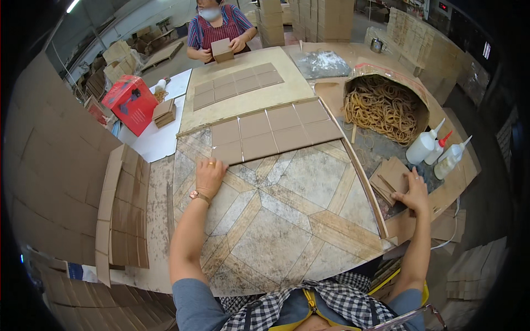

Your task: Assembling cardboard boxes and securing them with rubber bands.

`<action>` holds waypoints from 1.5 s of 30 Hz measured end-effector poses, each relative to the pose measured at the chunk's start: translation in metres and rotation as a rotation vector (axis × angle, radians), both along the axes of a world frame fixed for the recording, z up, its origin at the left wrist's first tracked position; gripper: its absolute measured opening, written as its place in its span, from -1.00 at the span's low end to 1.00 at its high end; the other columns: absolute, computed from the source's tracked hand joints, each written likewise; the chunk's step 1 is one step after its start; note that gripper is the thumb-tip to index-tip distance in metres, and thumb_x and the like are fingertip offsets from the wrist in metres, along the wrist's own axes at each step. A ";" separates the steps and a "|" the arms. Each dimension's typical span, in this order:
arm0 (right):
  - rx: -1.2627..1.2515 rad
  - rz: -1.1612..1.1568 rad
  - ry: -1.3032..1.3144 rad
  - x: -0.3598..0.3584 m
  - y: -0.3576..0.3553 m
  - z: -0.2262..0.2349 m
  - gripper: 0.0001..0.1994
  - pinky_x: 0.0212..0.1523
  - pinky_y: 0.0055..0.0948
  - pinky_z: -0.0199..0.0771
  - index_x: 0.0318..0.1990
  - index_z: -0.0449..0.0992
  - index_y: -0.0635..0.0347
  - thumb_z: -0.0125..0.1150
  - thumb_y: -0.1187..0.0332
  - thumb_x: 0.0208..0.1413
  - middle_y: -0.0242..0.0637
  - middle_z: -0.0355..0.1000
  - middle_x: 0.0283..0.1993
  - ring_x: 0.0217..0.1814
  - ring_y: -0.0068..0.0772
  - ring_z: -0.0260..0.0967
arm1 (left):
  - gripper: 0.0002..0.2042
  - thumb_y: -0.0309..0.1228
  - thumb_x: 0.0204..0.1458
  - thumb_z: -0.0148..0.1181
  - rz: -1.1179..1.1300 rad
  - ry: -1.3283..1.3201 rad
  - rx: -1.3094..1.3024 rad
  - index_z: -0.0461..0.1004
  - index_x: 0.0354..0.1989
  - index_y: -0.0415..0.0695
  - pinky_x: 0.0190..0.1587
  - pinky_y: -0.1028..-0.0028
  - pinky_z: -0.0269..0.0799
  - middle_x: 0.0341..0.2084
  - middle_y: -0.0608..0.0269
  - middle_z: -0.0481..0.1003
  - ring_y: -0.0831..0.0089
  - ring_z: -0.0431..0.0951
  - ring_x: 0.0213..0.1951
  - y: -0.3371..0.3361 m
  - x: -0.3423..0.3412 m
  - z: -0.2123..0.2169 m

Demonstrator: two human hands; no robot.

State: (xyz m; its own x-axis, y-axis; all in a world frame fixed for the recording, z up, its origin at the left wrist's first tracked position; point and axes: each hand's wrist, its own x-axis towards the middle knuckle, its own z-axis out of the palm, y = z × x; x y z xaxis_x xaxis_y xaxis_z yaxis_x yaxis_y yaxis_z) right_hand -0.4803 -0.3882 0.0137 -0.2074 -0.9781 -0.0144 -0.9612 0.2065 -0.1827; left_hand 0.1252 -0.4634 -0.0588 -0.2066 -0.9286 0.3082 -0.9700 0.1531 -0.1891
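Observation:
A scored brown cardboard sheet, marked off into several panels, lies across the patterned tabletop. My left hand rests at its near left corner, fingers laid along the edge and not wrapped round it. On the right, my right hand is spread, its thumb reaching toward a small stack of flat cardboard pieces. Its fingertips are beside a dark crumpled thing that I cannot make out. Whether the thumb touches the stack is unclear.
A wooden strip edges the tabletop. Beyond it are a sack of rubber bands and squeeze bottles. Cardboard stacks and a red box stand left. Across the table a person holds a small carton.

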 end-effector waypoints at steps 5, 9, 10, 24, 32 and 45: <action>0.167 -0.026 -0.016 0.018 -0.017 0.037 0.01 0.25 -0.14 0.09 0.27 0.22 0.12 0.56 0.14 -0.50 -0.10 0.28 0.25 0.27 -0.03 0.16 | -0.54 -0.02 0.09 0.13 0.411 0.755 0.161 0.45 -0.10 -0.21 -0.43 0.10 0.42 -0.17 0.02 0.52 0.05 0.56 -0.32 -0.007 -0.010 -0.012; 0.108 0.080 -0.049 -0.008 -0.018 0.024 -0.06 0.26 -0.08 0.07 0.25 0.26 0.14 0.52 0.13 -0.44 -0.04 0.32 0.19 0.23 0.03 0.21 | -0.47 0.00 0.18 0.01 0.220 2.161 0.119 0.32 0.07 -0.26 -0.20 0.17 0.50 -0.03 -0.04 0.43 0.06 0.51 -0.10 -0.020 -0.032 -0.015; 0.071 0.127 -0.071 -0.028 -0.017 0.010 -0.12 0.22 -0.07 0.13 0.23 0.29 0.15 0.50 0.14 -0.38 -0.02 0.36 0.14 0.17 0.04 0.27 | -0.47 -0.03 0.20 -0.02 0.192 2.338 0.104 0.27 0.10 -0.28 -0.12 0.17 0.50 0.02 -0.05 0.39 0.06 0.47 -0.03 -0.026 -0.040 -0.010; -0.241 0.761 -0.060 0.129 0.077 0.031 -0.78 -0.41 -0.12 0.36 -0.28 0.49 0.15 0.09 0.56 -0.15 -0.11 0.44 -0.42 -0.38 -0.01 0.43 | -0.62 -0.34 0.29 -0.15 0.276 2.527 -0.198 0.20 0.19 -0.32 0.28 0.21 0.19 0.18 0.06 0.28 0.26 0.26 0.23 0.214 -0.036 -0.002; -0.139 1.086 -0.127 0.196 0.093 0.090 -0.80 -0.45 -0.16 0.35 -0.27 0.48 0.15 0.17 0.52 -0.14 -0.16 0.44 -0.47 -0.42 -0.03 0.43 | -0.66 -0.30 0.24 -0.01 0.686 2.479 -0.421 0.29 0.14 -0.17 -0.13 0.43 0.51 -0.03 0.24 0.45 0.42 0.52 -0.08 0.415 -0.104 0.000; -0.252 1.592 -0.088 0.339 0.136 0.014 -0.72 -0.50 -0.37 0.33 -0.27 0.40 0.13 0.18 0.43 -0.25 -0.38 0.37 -0.44 -0.45 -0.38 0.39 | -0.70 -0.34 0.27 -0.06 0.560 2.434 -0.530 0.30 0.07 -0.26 -0.06 0.47 0.44 -0.09 0.19 0.45 0.46 0.49 -0.09 0.393 -0.151 -0.012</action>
